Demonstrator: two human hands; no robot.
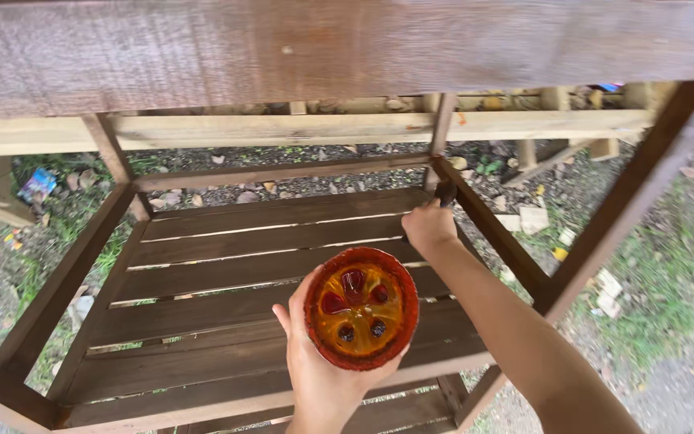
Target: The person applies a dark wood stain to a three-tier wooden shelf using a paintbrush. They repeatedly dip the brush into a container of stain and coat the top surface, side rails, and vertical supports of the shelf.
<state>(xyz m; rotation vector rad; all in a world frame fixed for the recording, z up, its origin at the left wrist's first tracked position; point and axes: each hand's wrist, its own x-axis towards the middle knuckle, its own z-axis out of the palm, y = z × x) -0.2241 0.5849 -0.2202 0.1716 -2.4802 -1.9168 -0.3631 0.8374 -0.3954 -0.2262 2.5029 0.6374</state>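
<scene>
My left hand (319, 371) holds up a round container (361, 308) by its underside; its orange, red-rimmed base with several dark dimples faces me. My right hand (429, 226) reaches to the far right corner of a dark-stained slatted wooden shelf (226, 265) and grips a small dark object, seemingly a brush (446, 193), pressed against the corner post. The container hovers above the shelf's near slats.
A dark wooden top board (323, 48) spans the top of the view. Stained frame posts (628, 201) and rails surround the shelf. Unstained timber rails (299, 128) lie behind. Gravel, grass and stone scraps (533, 219) cover the ground.
</scene>
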